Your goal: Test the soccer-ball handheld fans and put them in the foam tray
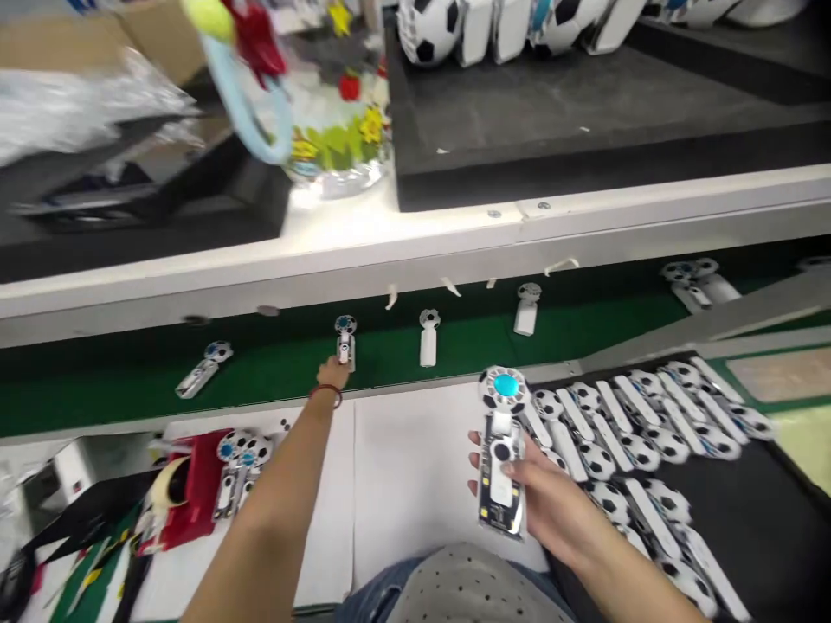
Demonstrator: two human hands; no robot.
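Observation:
My right hand (551,493) is wrapped around a handheld device (501,467) with a round football-patterned head and a bright blue centre. Its handle faces up and shows a dark part with small yellow squares under a white piece, with my thumb on it. Farther off, my left hand (334,372), with a red band at the wrist, closes on the near end of a similar device (345,333) on the green belt (286,350). More such devices lie on the belt: a white one (428,337) to the right and another (202,368) to the left.
A black tray (746,502) with rows of football-patterned devices stands at the right. On the white worktop (415,467), a red tape dispenser (195,484) sits left beside several devices. A white shelf edge (454,234) crosses above the belt, carrying a dark tray (519,112).

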